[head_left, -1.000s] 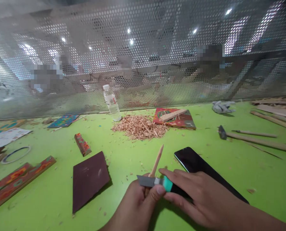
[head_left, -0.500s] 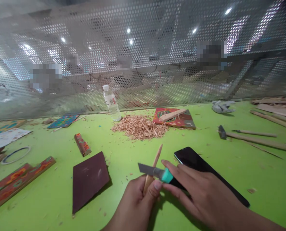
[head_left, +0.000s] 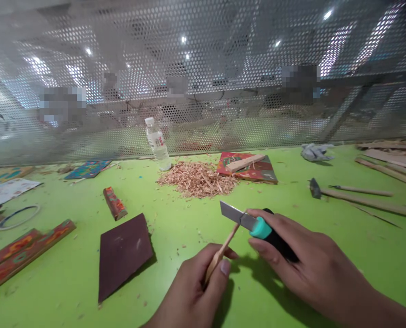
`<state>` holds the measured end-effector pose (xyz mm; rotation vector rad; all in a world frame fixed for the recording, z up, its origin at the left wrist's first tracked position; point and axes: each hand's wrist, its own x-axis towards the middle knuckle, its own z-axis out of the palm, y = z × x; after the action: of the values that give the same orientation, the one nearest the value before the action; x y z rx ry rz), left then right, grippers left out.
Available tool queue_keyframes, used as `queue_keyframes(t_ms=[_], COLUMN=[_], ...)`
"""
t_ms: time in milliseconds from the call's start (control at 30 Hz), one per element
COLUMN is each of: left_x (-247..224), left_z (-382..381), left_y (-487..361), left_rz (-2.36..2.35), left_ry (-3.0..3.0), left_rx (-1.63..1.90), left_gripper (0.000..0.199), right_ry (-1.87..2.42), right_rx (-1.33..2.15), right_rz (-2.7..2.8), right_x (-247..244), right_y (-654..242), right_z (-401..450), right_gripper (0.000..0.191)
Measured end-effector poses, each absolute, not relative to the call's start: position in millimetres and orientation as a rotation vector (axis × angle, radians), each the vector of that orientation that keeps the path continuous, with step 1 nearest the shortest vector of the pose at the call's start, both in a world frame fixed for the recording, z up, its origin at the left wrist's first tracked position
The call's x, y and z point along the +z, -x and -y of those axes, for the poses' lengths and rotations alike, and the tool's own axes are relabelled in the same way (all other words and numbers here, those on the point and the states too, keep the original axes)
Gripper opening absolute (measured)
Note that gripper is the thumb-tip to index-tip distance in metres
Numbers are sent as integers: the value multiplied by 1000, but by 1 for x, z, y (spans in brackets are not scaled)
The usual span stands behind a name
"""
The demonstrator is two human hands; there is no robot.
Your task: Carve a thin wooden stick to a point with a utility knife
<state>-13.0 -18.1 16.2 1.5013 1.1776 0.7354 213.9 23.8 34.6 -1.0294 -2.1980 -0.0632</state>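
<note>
Small ceiling lights glare overhead, the hands cast soft shadows, and the mesh screen (head_left: 203,109) looks hazy.

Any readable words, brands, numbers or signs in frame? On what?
Nothing legible enough to quote.
Bottle label: red and dark marks, too small and blurred to read.
White sheet at far left: faint marks, can't tell if they're text.
Knife: no lettering discernible.
</note>
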Motion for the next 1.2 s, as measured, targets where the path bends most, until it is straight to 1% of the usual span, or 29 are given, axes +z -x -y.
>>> queue_keyframes(t_ms=[133, 367, 600, 700, 900, 1067, 1200], left_x=[15, 13, 15, 13, 15, 11, 8], left_z=[17, 18, 19, 19, 18, 14, 9], left_y=[13, 14, 13, 13, 14, 16, 16], left_rz=[-1183, -1142, -1175, -1170, -1045, -869, -794], left_ry=[-1534, -1521, -1513, -1398, -1059, -798, -675], left_rx=[745, 782, 770, 819, 880, 843, 903], left_gripper=[53, 47, 50, 55, 59, 51, 51], right_ry=[1016, 995, 995, 1020, 1039, 1049, 1065], right_rx=[-72, -40, -36, -30, -8, 39, 86], right_rz=[2195, 2204, 2220, 2233, 2232, 2205, 2194], right_x=[35, 34, 33, 32, 33, 33, 33], right_y=[-213, -213, -212, -213, -214, -214, -214], right_z=[-23, -22, -21, -22, -21, -22, -22], right_gripper=[34, 31, 32, 33, 30, 31, 31])
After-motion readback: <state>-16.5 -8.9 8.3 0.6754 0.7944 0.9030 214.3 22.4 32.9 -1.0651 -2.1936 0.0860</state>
